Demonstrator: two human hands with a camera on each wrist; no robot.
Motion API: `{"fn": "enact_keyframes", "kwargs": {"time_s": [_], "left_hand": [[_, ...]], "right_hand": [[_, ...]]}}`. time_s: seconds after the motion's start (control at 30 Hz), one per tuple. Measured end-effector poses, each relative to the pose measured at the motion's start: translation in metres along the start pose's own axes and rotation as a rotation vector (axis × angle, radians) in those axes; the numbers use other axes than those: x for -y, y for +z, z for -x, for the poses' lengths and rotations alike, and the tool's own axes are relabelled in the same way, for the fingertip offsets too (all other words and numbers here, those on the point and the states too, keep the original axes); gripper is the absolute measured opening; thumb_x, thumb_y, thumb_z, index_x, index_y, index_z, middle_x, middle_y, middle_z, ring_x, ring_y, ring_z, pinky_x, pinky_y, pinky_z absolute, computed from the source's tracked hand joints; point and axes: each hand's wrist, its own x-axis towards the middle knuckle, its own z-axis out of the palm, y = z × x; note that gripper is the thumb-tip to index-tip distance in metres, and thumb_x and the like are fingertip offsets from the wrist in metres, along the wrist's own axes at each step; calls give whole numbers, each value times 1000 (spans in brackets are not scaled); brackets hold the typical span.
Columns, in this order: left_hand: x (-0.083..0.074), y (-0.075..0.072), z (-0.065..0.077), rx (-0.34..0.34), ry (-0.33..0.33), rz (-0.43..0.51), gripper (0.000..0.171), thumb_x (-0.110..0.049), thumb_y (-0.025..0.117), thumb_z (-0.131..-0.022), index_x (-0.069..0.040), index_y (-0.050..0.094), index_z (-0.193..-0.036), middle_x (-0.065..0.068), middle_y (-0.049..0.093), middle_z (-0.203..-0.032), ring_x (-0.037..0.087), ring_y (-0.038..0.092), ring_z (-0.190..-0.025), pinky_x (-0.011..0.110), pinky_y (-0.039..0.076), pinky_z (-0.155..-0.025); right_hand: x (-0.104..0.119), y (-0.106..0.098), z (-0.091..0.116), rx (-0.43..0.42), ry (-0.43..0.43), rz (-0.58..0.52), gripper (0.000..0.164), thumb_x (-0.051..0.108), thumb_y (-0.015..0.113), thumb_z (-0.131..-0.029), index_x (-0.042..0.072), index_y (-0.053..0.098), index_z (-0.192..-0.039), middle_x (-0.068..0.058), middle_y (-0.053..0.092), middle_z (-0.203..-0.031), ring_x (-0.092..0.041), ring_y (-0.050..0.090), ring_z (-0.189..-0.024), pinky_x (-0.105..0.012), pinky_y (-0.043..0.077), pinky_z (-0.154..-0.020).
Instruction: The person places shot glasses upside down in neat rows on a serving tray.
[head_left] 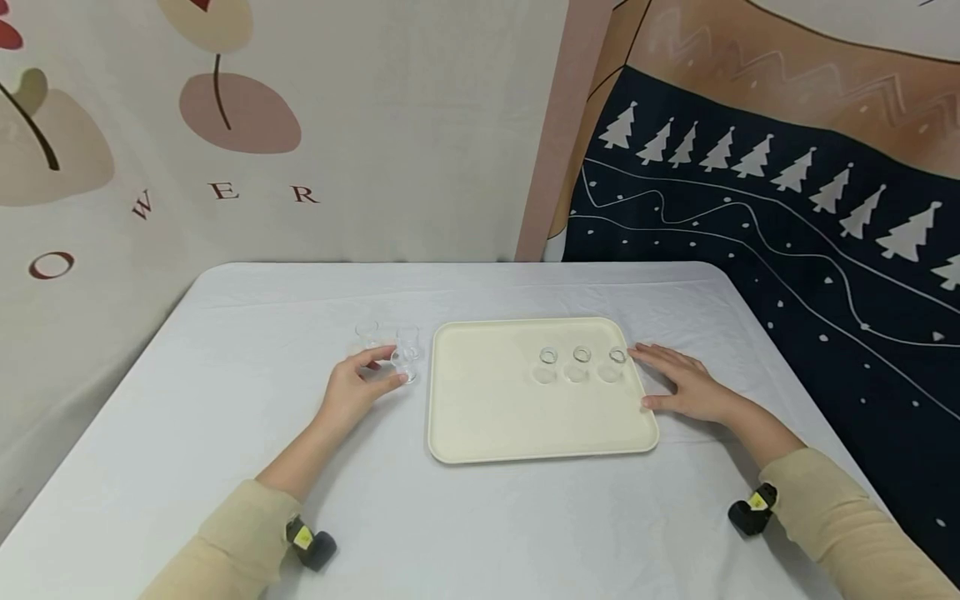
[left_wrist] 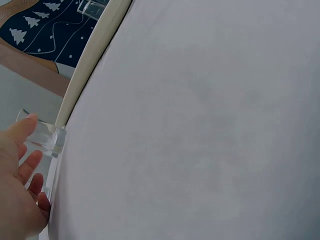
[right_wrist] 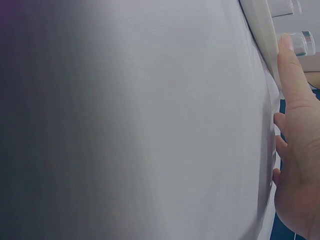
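The clear cup (head_left: pixel 406 367), pinched by the left hand (head_left: pixel 351 388), is beside the cream tray (head_left: pixel 480 417) on the white-draped table (head_left: pixel 487 525). The right hand (head_left: pixel 688 393), fingers extended, touches the tray's edge — printed hangings (head_left: pixel 420 125) behind.

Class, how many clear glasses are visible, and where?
6: three glasses in a row on the tray, one glass held by the left hand, two glasses just beyond that hand. Others may be hidden there.
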Motion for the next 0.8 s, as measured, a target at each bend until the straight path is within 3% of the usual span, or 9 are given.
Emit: {"fn": "enact_keyframes", "kwargs": {"time_s": [0.17,0.4,0.8], "left_hand": [[4,4,0,14,-25,5,48,-14,81,-78,-2,64,-121,14,63,-117,26,49,-104,38,38,-88],[6,10,1,37,-40,-61,45,-15,80,-78,-1,65,-119,16,60,-113,29,51,-104,40,40,-91],[5,12,1,13,10,-144,39,-14,79,-79,1,67,-113,18,61,-104,31,53,-98,42,44,-85]], "right_hand": [[2,-1,1,-1,6,-2,79,42,72,-83,13,36,-147,-23,25,-152,-47,15,-137,-70,6,-100],[2,-1,1,-2,2,-1,79,42,72,-83,13,36,-147,-22,26,-152,-47,15,-138,-70,7,-100],[1,-1,1,2,4,-9,80,42,72,-83,13,36,-147,-23,26,-152,-47,14,-138,-70,6,-100]]}}
